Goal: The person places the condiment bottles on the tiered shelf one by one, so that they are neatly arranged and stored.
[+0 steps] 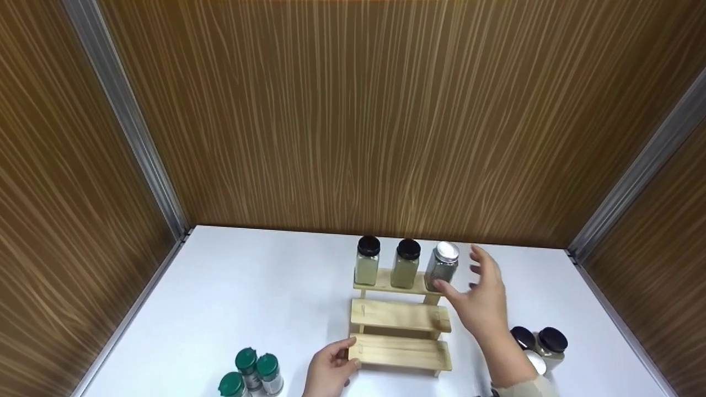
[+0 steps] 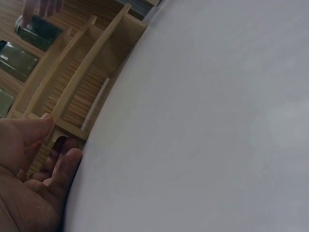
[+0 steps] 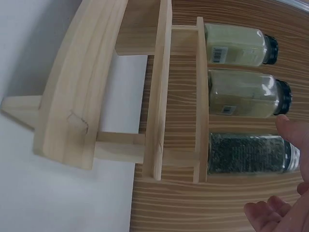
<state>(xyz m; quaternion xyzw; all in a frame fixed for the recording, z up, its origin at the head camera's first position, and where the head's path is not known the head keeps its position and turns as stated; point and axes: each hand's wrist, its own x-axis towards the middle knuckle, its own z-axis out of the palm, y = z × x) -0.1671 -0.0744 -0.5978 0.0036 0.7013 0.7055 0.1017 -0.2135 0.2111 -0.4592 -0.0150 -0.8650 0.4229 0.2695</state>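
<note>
While our right hand [image 1: 482, 306] hovers open beside the silver-capped glass jar of dark spice [image 1: 442, 266] on the top step of the pale wooden three-tier rack [image 1: 400, 316], our left hand [image 1: 329, 368] braces the bottom step; we'd keep that steadying grip firm.
</note>
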